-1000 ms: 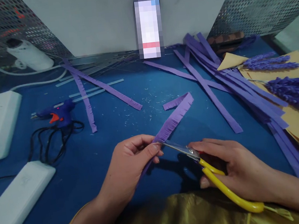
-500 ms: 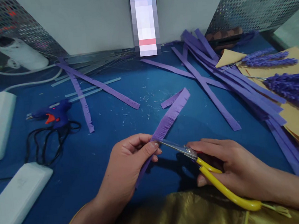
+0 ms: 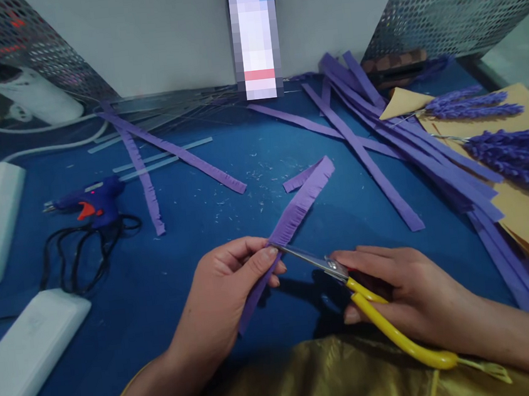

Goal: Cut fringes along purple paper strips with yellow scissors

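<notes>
Between the thumb and fingers of my left hand [image 3: 229, 290] is a purple paper strip [image 3: 301, 208], its far part fringed with short cuts and folded over at the end. The uncut tail hangs down below my thumb. My right hand [image 3: 411, 290] is closed around yellow-handled scissors [image 3: 392, 329]. Their blades point left and meet the strip's edge right beside my left thumb; the blades look nearly closed. Part of the right fingers is hidden behind the handles.
On the left lie a blue glue gun [image 3: 92, 200] with a black cord and white power strips [image 3: 30, 355]. Fringed strips [image 3: 179, 150] lie at the back. A pile of purple strips [image 3: 409, 138] and lavender stems [image 3: 515, 159] on tan paper lie right. A phone [image 3: 255, 41] stands behind.
The scissor blades have drawn closer together at the strip, and the handles have come in slightly. My left hand keeps its hold almost unmoved; the whole view shifts a little.
</notes>
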Available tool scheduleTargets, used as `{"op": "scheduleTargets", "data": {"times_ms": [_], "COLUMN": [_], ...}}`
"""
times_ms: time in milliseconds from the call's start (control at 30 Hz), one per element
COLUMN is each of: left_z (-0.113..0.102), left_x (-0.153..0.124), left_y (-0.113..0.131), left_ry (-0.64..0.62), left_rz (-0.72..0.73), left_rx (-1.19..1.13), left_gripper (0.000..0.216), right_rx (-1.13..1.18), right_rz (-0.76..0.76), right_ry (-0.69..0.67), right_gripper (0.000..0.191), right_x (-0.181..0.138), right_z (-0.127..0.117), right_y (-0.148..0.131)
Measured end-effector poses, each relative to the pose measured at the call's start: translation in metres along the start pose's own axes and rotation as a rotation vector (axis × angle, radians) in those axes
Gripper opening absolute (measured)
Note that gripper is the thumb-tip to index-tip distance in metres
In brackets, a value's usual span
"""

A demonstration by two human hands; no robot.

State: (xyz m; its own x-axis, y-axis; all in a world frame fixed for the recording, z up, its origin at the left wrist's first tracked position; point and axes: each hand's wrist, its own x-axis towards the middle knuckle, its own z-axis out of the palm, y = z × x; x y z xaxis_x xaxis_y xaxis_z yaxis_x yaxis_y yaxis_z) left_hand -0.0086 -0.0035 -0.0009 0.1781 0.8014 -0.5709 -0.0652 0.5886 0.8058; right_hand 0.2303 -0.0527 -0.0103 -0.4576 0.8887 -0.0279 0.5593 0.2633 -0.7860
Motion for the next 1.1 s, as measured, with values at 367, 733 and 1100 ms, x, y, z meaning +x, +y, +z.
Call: {"op": "scheduleTargets", "data": {"times_ms": [367, 733, 1100], "left_z": [0.0014, -0.0003, -0.0012], "left_x": [-0.0006, -0.0007, 0.0022], "left_y": [-0.0015, -0.0014, -0.0001], "left_ry": [-0.003, -0.013, -0.087], "left_rz": [0.007, 0.019, -0.056], "left_rx": [0.029, 0.044, -0.100], "left_gripper": [0.012, 0.010, 0.012], "right_rx": [0.015, 0.015, 0.165], "right_rz": [0.001, 0.024, 0.130], "right_ry": [-0.011, -0.008, -0.079], "right_gripper": [0.040, 0.040, 0.040], "right_x": [0.0005, -0.0008, 0.0011], "right_z": [0.0003, 0.0002, -0.0013], "right_y": [-0.0018, 0.0007, -0.0016]}}
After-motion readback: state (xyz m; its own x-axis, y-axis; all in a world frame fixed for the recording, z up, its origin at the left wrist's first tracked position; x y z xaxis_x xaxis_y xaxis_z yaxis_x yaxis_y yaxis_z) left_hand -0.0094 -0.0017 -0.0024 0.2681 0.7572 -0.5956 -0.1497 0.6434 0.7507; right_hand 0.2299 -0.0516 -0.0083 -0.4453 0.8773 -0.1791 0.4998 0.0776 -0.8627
